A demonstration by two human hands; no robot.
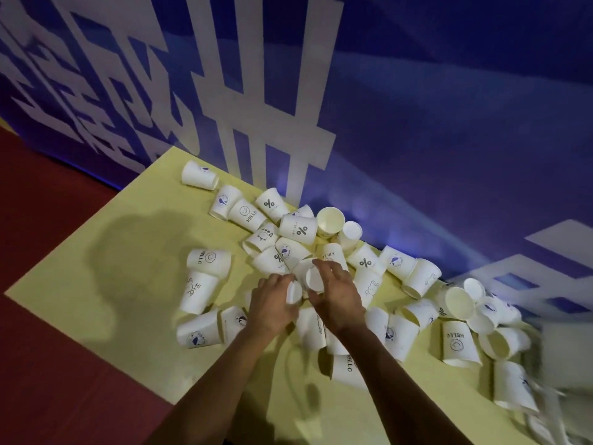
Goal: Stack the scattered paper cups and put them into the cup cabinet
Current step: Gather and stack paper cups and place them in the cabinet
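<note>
Paper cups point(313, 279), seemingly held, left hand point(272, 305), right hand point(338, 300)

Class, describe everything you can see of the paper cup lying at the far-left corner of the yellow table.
The paper cup is white, apparently paper, with a small blue print on its side. It lies on its side on the yellow table, close to the blue wall, at the far-left end of the scatter. Whether it touches the next cup is unclear.

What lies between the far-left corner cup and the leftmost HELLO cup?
Nothing: only bare yellow table separates the corner cup and HELLO cup, per the head view.
</note>
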